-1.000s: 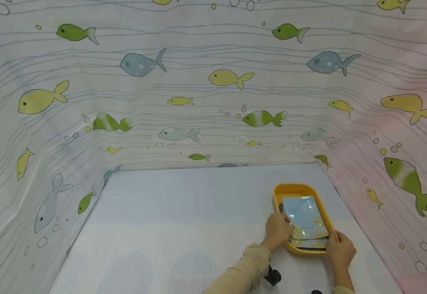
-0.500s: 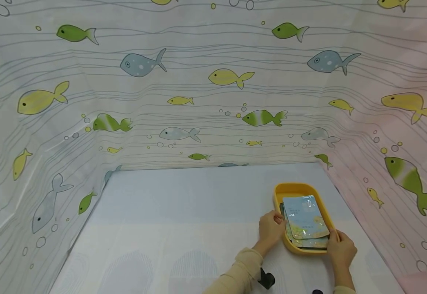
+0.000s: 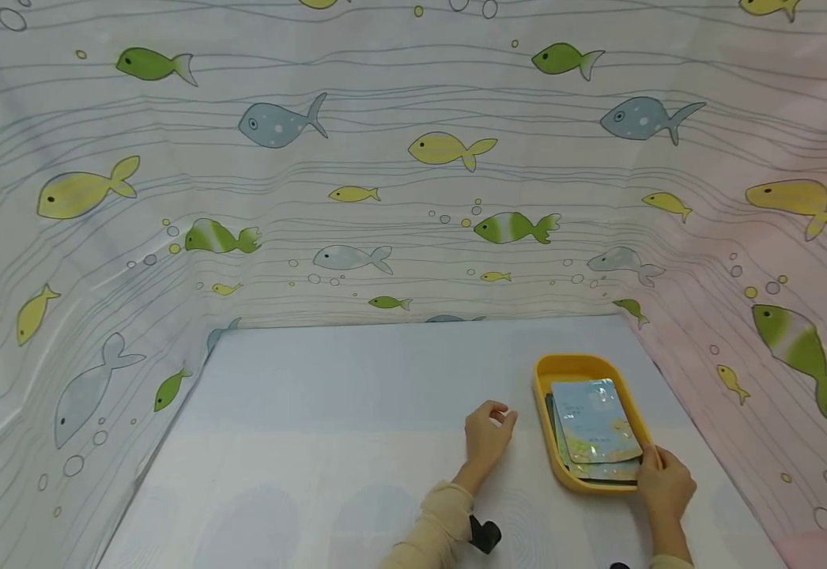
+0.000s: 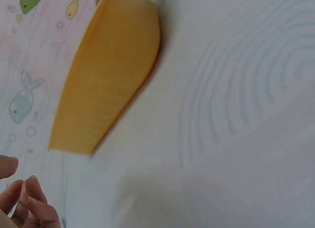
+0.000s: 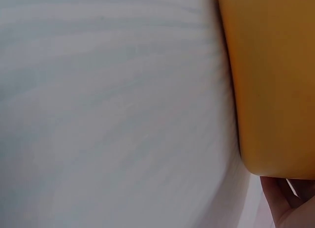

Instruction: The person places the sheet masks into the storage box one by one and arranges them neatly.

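Observation:
A yellow tray (image 3: 572,360) with rounded corners sits at the right side of the table. Inside it lies a small stack of flat, glossy light-blue packets (image 3: 594,423) printed with yellow flowers; a dark edge shows beneath them. My right hand (image 3: 667,486) pinches the tray's right rim near its front corner, thumb on top. In the right wrist view that hand (image 5: 290,203) shows just below the tray's outer wall (image 5: 275,90). To the left of the tray, my left hand (image 3: 489,435) is loosely curled and holds nothing. The left wrist view has its fingers (image 4: 42,208) apart from the tray.
A pale patterned cloth (image 3: 314,395) covers the table. Fish-printed sheeting (image 3: 385,229) rises at the back and both sides, with the right side (image 3: 726,348) close to the tray. A black wrist device (image 3: 485,535) sits at my left sleeve.
My left hand has let go of the tray's left side and moved away to the left. My right hand stays at the rim, and the tray and packets keep their place.

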### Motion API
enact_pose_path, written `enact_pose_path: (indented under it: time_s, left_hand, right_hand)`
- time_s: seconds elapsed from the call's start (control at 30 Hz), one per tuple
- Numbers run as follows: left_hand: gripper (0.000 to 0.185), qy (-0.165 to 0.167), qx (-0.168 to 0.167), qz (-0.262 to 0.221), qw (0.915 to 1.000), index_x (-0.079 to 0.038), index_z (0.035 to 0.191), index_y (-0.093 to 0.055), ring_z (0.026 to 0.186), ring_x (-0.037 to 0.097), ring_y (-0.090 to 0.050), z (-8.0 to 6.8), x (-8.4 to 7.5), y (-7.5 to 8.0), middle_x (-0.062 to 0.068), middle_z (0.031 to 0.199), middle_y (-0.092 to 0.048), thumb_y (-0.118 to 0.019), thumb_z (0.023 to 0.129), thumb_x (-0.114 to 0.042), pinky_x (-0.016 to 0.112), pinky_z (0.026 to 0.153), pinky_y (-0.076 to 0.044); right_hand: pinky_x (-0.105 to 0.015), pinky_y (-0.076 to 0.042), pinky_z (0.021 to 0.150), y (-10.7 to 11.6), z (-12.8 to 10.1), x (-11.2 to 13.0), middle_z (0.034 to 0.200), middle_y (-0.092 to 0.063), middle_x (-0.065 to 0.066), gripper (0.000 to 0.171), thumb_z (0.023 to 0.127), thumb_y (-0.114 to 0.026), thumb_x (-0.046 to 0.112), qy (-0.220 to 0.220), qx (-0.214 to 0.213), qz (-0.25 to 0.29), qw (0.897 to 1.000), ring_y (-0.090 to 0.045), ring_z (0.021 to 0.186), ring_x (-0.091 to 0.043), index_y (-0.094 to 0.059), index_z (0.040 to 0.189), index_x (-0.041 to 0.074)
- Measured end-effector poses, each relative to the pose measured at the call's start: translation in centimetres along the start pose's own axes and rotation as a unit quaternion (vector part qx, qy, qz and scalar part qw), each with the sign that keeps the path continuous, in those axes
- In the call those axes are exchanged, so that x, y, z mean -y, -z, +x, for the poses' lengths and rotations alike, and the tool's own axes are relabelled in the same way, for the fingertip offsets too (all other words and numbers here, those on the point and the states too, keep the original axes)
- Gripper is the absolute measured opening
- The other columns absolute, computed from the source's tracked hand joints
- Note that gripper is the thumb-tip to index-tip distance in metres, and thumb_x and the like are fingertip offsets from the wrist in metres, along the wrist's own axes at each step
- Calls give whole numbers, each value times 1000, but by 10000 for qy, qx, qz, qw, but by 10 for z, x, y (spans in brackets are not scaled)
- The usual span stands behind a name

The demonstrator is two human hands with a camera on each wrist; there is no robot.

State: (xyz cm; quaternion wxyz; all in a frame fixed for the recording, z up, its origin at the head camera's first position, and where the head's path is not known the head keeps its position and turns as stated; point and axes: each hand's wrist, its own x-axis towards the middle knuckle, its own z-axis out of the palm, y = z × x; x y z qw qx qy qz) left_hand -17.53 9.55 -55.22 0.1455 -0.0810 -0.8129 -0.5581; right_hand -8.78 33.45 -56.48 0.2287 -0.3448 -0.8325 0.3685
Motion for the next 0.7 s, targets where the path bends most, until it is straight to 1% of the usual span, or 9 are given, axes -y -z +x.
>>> enact_pose_path:
  time_s: [0.07, 0.17, 0.23, 0.33, 0.43, 0.57, 0.63, 0.7]
  left_hand:
    - [11, 50, -89, 49, 9999, -4, 82, -68, 48, -6, -37, 5, 3, 13, -2, 63, -61, -73, 78, -13, 15, 49, -36]
    - [13, 74, -211, 117, 9997, -2, 84, -68, 48, -5, -40, 12, 9, 37, 0, 65, -62, -73, 79, -13, 16, 49, -38]
    - [15, 23, -288, 168, 9994, -1, 86, -67, 48, -3, -43, 16, 15, 54, 2, 67, -63, -72, 80, -13, 16, 48, -38]
    - [16, -70, -503, 272, 9983, 2, 88, -67, 47, 2, -48, 22, 24, 81, 5, 68, -64, -72, 81, -12, 17, 46, -40]
    - [18, -160, -725, 470, 9961, 3, 88, -68, 49, 6, -53, 28, 31, 108, 5, 68, -65, -72, 80, -13, 20, 47, -43]
    - [19, -253, -899, 690, 9932, 4, 89, -68, 51, 12, -57, 36, 37, 138, 6, 69, -65, -72, 81, -14, 22, 48, -46]
    - [19, -295, -941, 786, 9920, 4, 89, -68, 52, 14, -58, 40, 38, 152, 8, 70, -65, -71, 81, -14, 24, 49, -47]
    - [20, -355, -973, 944, 9901, 4, 90, -68, 54, 16, -59, 43, 36, 165, 9, 71, -66, -71, 82, -15, 26, 51, -48]
  right_hand:
    - [-56, -38, 78, 0, 1, 1, 108, -57, -37, 39, 96, -45, 18, 27, 34, -7, 10000, -52, 94, -53, -58, 111, -15]
    - [-57, -40, 79, 0, 2, 2, 109, -56, -37, 40, 97, -44, 19, 46, 93, -2, 9999, -52, 95, -53, -57, 112, -16]
    - [-57, -40, 79, -1, 3, 1, 110, -55, -37, 41, 98, -43, 20, 30, 165, -21, 9999, -52, 96, -52, -56, 114, -16]
    - [-58, -40, 81, 0, 6, -1, 112, -54, -38, 43, 98, -41, 22, 52, 296, -72, 9995, -51, 97, -53, -55, 114, -15]
    - [-60, -38, 86, 3, 6, -6, 114, -53, -37, 43, 98, -40, 23, 45, 439, -116, 9990, -49, 101, -55, -56, 114, -14]
    - [-61, -35, 91, 9, 6, -11, 117, -51, -38, 44, 98, -39, 24, 16, 587, -175, 9981, -46, 106, -56, -55, 116, -13]
    - [-62, -34, 91, 11, 4, -10, 118, -50, -38, 44, 98, -37, 22, 8, 494, -170, 9986, -45, 106, -57, -53, 119, -12]
    - [-63, -33, 91, 11, 1, -6, 120, -49, -39, 44, 97, -36, 21, 77, 269, -164, 9995, -44, 107, -57, -50, 123, -12]
